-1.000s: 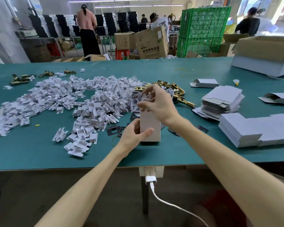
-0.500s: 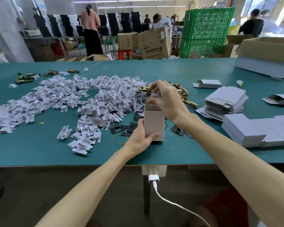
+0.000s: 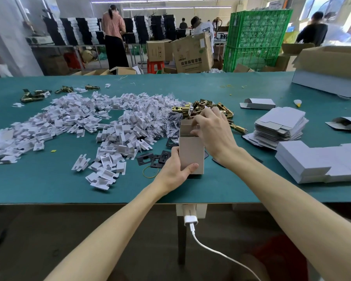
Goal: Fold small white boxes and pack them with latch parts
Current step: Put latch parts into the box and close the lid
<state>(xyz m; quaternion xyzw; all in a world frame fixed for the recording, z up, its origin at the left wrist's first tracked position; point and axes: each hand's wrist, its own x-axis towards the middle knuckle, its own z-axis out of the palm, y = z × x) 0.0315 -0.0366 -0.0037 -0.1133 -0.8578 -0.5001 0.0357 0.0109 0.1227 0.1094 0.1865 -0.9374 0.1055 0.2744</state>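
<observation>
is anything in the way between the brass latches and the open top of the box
Partly. The raised flap of the box stands on the opening's far side, toward the latches, and the right hand covers its right part. The left hand grips the box low down.

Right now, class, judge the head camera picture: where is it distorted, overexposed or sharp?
Head view: wide-angle stretch enlarges the forearms toward the bottom corners; daylight washes out the top-right corner; white box, left hand and right hand are sharp; table shadows are soft.
</observation>
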